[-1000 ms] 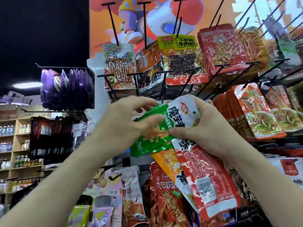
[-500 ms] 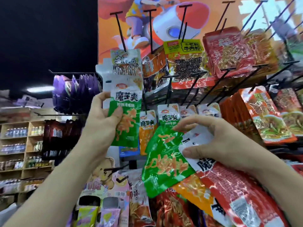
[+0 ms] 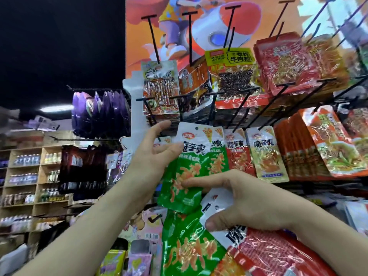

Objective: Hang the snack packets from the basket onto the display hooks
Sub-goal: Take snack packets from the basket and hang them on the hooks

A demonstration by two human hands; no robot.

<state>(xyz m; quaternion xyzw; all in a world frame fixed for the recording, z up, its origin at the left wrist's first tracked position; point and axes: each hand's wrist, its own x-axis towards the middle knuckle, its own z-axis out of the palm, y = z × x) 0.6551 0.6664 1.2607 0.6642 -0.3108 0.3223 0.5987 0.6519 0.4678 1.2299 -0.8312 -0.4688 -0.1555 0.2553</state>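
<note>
Shop hook rack (image 3: 190, 36): left fingers (image 3: 159, 129) pinch green packet (image 3: 191, 176) top; right fingers (image 3: 199, 182) grip bundle (image 3: 191, 250).

The green packet (image 3: 187, 176), white-topped with a punched hole, is pinched nearly upright in the left hand (image 3: 157, 156), beside hung packets (image 3: 251, 154) under black display hooks (image 3: 153, 38). Lower, the right hand (image 3: 249, 202) grips a fan of green, orange and red packets (image 3: 199, 246).

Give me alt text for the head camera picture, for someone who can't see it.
A person's left hand holds a green-and-white foil snack packet up to black wire display hooks crowded with hanging snacks, its punched hole not yet hooked. The right hand grips a bundle of green and red packets below.
</note>
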